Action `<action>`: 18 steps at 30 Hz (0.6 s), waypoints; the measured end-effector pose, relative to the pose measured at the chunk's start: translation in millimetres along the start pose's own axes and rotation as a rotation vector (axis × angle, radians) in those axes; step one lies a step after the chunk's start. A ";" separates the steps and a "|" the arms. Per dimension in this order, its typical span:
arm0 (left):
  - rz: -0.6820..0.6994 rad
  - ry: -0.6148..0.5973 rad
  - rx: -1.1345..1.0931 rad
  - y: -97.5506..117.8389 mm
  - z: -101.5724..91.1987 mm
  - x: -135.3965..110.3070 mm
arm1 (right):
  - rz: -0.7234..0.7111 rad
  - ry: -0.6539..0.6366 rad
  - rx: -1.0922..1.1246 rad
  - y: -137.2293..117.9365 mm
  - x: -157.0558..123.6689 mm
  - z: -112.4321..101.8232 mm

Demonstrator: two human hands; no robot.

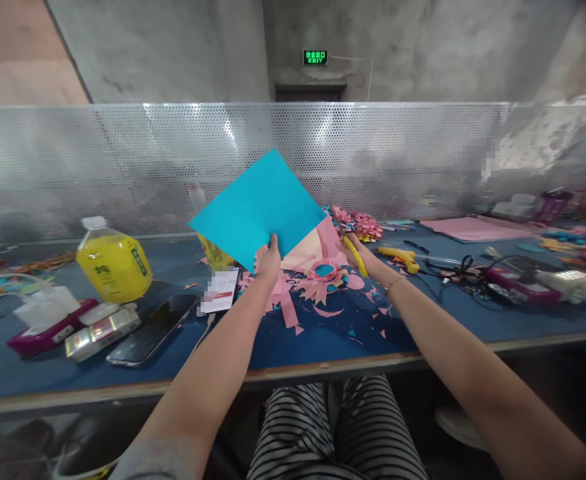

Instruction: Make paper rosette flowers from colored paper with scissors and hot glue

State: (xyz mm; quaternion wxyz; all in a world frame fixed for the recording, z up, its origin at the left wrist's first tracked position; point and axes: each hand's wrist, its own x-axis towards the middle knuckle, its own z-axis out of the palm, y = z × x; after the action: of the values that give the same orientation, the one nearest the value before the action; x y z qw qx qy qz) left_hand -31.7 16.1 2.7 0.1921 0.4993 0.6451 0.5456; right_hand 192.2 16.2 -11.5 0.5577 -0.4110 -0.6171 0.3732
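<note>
My left hand [269,259] grips a blue sheet of paper [263,203] by its lower corner, thumb on top, and holds it raised above the table. In my right hand [349,248] is a pair of scissors with yellow handles [355,256], blades pointing up beside the sheet's right corner and apart from it. Behind and below the blue sheet lie pale and pink paper sheets [327,241], partly hidden. A pink paper rosette with a blue centre [325,272] lies on the table below my hands, among pink scraps [289,310].
On the left are a bottle of yellow liquid [114,263], a tissue pack [47,313], a small box [103,331] and a phone [150,333]. A yellow glue gun [400,259] lies to the right. Pink paper [467,228] is farther right. A perforated metal divider [163,153] runs behind the table.
</note>
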 end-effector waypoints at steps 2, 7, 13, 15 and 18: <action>0.025 0.035 0.006 2.1 -3.5 -0.5 | -0.002 -0.002 -0.057 0.7 0.5 -1.3; 0.069 0.092 -0.013 5.5 -7.7 -0.8 | -0.001 -0.035 -0.111 6.9 3.4 -5.2; 0.070 0.002 -0.058 4.6 -6.3 -4.1 | -0.042 -0.074 -0.097 8.1 1.8 -2.0; 0.075 -0.019 -0.058 3.1 -4.6 -4.4 | -0.036 -0.079 -0.069 7.2 0.4 0.5; 0.097 -0.065 -0.052 0.2 -1.9 -2.4 | -0.017 -0.097 -0.039 6.3 -0.6 2.5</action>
State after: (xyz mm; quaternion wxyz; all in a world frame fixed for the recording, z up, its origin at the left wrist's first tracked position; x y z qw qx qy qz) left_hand -32.0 13.1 2.8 0.1991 0.5421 0.5994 0.5543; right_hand 190.3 18.1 -17.7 0.5221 -0.3982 -0.6540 0.3757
